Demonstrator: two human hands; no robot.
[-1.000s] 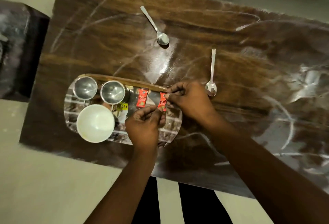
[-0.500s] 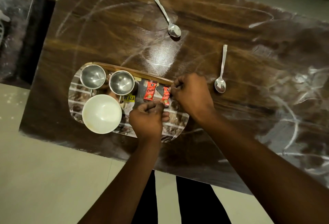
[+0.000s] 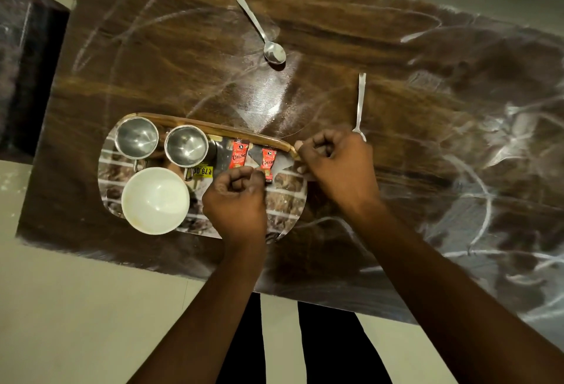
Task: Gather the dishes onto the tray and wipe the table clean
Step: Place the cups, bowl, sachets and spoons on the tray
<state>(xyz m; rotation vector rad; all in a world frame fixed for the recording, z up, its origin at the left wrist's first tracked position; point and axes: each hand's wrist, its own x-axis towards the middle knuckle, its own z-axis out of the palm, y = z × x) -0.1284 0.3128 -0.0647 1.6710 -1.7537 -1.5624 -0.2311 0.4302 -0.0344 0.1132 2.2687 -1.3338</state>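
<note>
Both hands curled over tray [image 3: 213,130] (left [image 3: 235,197] seemingly touching sachet [image 3: 268,164]).

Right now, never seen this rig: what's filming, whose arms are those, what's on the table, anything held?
There is no machine here. A person wears one wide-angle camera on the head, looking down at their own two bare arms; this is the only view. The left hand and right hand are curled over the right end of an oval mirrored tray with a wooden rim. On the tray stand two small steel cups, a white round bowl and two red sachets. The left fingertips touch the right-hand sachet; a firm grip cannot be told. Two steel spoons lie off the tray on the dark wooden table, which is streaked with white smears.
</note>
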